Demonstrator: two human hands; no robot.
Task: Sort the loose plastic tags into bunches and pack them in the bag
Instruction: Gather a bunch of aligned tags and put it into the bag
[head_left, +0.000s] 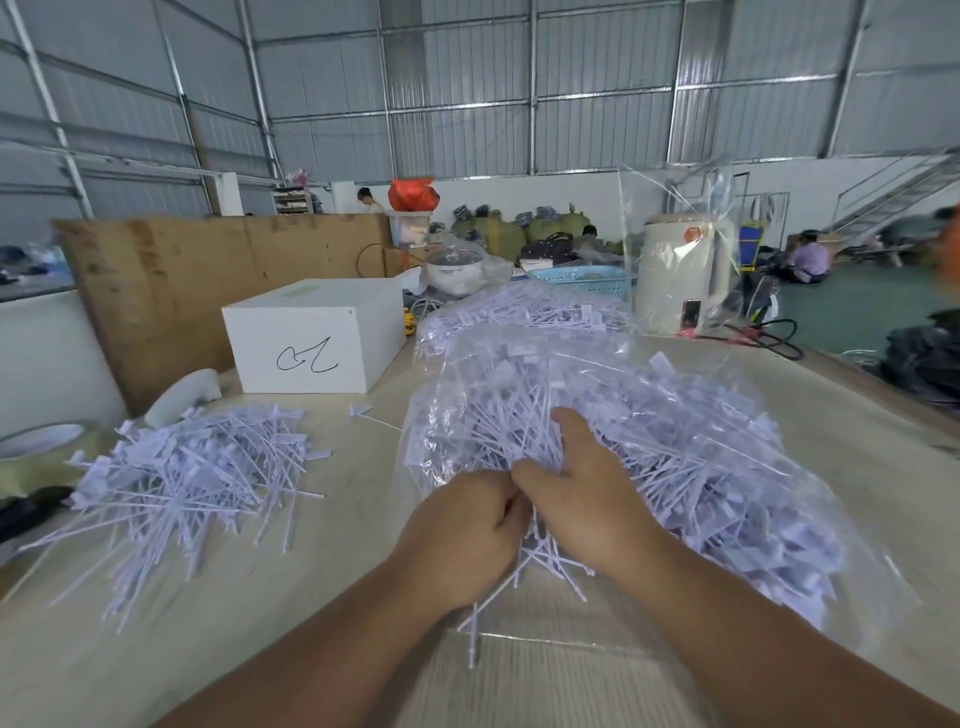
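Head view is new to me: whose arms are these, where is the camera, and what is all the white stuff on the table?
The camera sits on a person's head, looking down at their own bare arms. No machine here. The left hand and right hand meet at the mouth of a clear plastic bag stuffed with white plastic tags; the left hand's grip is round a bunch of tags. A loose pile of tags lies to the left on the table, with a white box behind.

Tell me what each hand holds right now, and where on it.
Both hands grip one bunch of tags at the bag mouth: left hand curled round the stems, right hand over it, fingers in the tags.
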